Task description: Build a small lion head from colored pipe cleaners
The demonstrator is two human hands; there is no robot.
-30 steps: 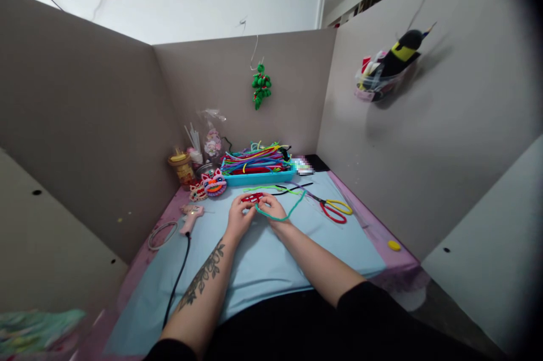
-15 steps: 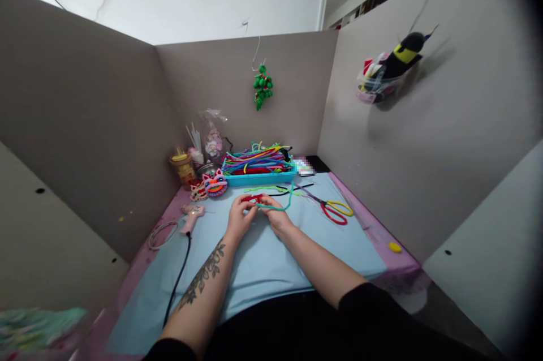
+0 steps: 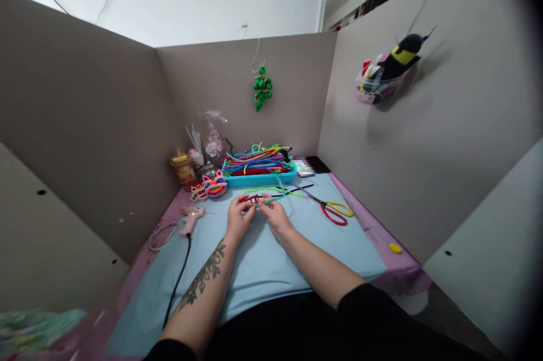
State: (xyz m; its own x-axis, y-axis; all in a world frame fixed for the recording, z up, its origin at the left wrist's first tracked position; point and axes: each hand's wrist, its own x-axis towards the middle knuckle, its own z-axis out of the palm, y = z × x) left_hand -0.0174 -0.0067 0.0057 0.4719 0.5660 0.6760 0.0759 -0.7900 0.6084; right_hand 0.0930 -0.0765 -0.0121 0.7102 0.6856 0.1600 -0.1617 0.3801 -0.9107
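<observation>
My left hand point(image 3: 239, 217) is closed on a small red pipe-cleaner piece point(image 3: 253, 199) with some white in it, its fingers pinched near the piece's lower edge. Close beside it, my right hand point(image 3: 275, 217) pinches a teal pipe cleaner point(image 3: 279, 197), whose free length curves up and away to the right. The fingertips of both hands nearly meet at the red piece and partly hide it. Just beyond them, a lime-green pipe cleaner point(image 3: 263, 189) and dark strands lie on the light blue cloth point(image 3: 271, 259).
Scissors point(image 3: 335, 213) with red and yellow handles lie at right. A pink glue gun point(image 3: 193, 218) with its cord is at left. Behind stand a blue tray point(image 3: 258, 181) of pipe cleaners and a lion-head figure point(image 3: 215, 184). Grey partitions point(image 3: 203, 72) enclose the table.
The teal pipe cleaner's loop has swung lower and leftward, blurring. My right fingers have shifted slightly, and more of the red piece with its white part now shows.
</observation>
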